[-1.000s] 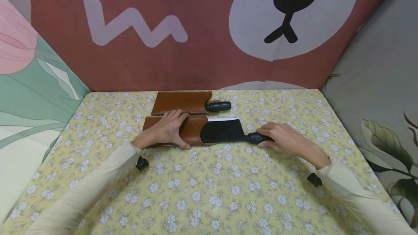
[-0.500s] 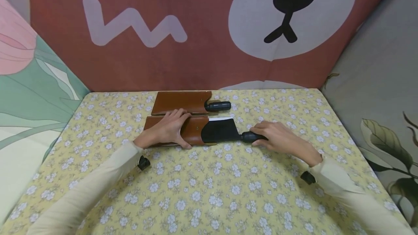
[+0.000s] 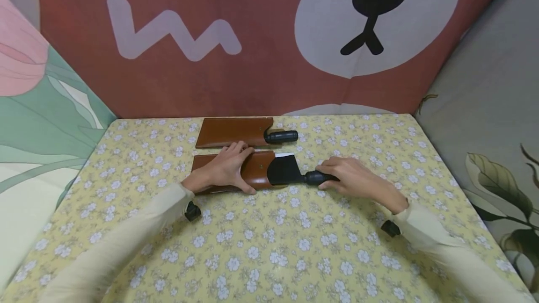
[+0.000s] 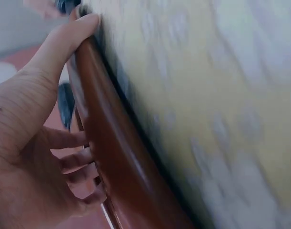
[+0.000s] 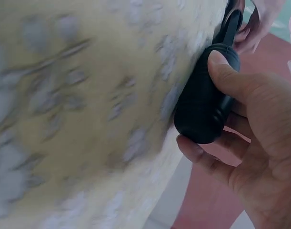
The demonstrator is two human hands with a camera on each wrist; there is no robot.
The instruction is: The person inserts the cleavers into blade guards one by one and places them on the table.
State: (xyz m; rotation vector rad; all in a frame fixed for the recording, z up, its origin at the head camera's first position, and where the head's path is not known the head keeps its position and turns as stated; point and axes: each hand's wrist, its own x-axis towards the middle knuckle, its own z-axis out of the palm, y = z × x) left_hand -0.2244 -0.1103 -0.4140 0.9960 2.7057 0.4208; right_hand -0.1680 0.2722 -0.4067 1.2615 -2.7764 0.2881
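Observation:
A brown leather knife sheath (image 3: pixel 258 174) lies on the table, and my left hand (image 3: pixel 225 168) spans it, thumb on the near edge and fingers over the far edge. In the left wrist view the thumb and fingers (image 4: pixel 81 160) hold the sheath's two long sides. A cleaver (image 3: pixel 285 170) with a black blade and a pale upper edge is partly inside the sheath's right mouth; the rest of the blade is hidden in the leather. My right hand (image 3: pixel 353 176) grips its black handle (image 5: pixel 202 102), thumb on one side and fingers curled beneath.
Just behind lies a second brown sheath (image 3: pixel 233 132) with a black handle (image 3: pixel 283 136) sticking out at its right end. A yellow floral cloth (image 3: pixel 273 247) covers the table. A red printed backdrop (image 3: pixel 269 83) rises at the table's far edge, with patterned hangings at both sides.
My right hand has moved left, and the cleaver's blade has slid deeper into the sheath. The sheath and my left hand have shifted slightly right and nearer to me.

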